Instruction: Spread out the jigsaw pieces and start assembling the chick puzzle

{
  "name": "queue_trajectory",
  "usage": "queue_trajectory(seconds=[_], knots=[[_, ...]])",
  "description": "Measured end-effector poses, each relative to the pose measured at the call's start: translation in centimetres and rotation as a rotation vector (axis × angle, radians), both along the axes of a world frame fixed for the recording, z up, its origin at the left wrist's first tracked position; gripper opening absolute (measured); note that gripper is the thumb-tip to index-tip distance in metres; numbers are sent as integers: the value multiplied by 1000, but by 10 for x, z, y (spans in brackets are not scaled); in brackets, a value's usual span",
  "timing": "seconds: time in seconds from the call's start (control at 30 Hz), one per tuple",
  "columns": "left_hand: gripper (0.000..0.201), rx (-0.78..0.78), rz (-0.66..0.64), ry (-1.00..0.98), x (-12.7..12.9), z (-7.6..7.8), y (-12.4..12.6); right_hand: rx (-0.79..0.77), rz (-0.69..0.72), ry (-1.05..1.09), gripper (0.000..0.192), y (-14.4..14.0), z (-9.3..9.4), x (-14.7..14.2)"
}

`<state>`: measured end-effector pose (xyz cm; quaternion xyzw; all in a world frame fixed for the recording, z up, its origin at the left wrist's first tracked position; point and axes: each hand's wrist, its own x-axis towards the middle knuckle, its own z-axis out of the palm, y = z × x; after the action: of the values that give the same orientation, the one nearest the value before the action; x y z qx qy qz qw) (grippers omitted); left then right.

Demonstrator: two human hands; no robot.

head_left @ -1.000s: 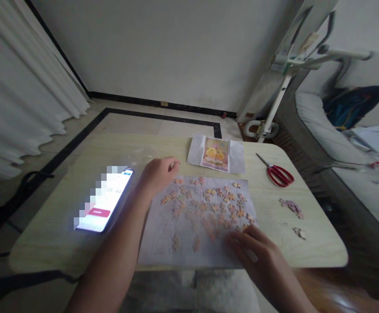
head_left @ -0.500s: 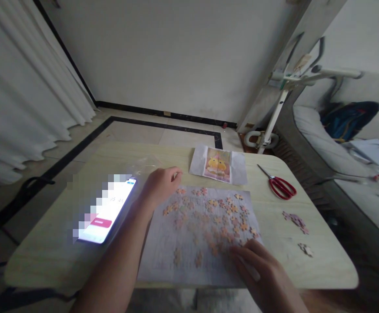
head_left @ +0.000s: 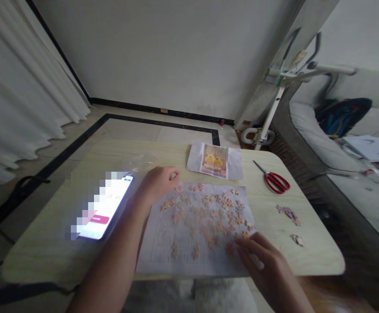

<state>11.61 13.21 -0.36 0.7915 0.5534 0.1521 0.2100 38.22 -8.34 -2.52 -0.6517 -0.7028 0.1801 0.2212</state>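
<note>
Many small jigsaw puzzle pieces (head_left: 214,214) in orange, pink and yellow lie scattered on a white paper sheet (head_left: 157,261). At its upper left edge rests my left hand (head_left: 160,182), fingers curled into a loop with nothing showing in it. By the sheet's lower right, my right hand (head_left: 266,254) has thumb and index finger drawn together at the tips; whether a piece is between them I cannot make out. One orange puzzle piece (head_left: 230,248) lies just left of those fingertips. A folded picture sheet (head_left: 214,161) with a yellow cartoon figure lies beyond the pieces.
A lit phone (head_left: 104,208) lies on the table (head_left: 46,252) left of my forearm, near clear plastic wrap (head_left: 142,161). Red-handled scissors (head_left: 276,182) lie at the right, above purple pieces (head_left: 288,214) and a pale cluster (head_left: 297,240). A sofa (head_left: 349,200) stands beyond.
My right hand has shifted slightly right across the sheet, and an orange piece shows beside its fingertips. My left hand stays at the sheet's edge. The whole view has shifted slightly.
</note>
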Motion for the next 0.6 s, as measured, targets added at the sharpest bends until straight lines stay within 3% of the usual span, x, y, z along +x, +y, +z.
queue_trajectory(seconds=[0.37, 0.6], knots=[[25, -147, -59, 50, 2, 16, -8, -12, -11, 14, 21, 0, 4, 4], [25, -165, -77, 94, 4, 14, -5, -35, -60, 51, 21, -1, 14, 1]])
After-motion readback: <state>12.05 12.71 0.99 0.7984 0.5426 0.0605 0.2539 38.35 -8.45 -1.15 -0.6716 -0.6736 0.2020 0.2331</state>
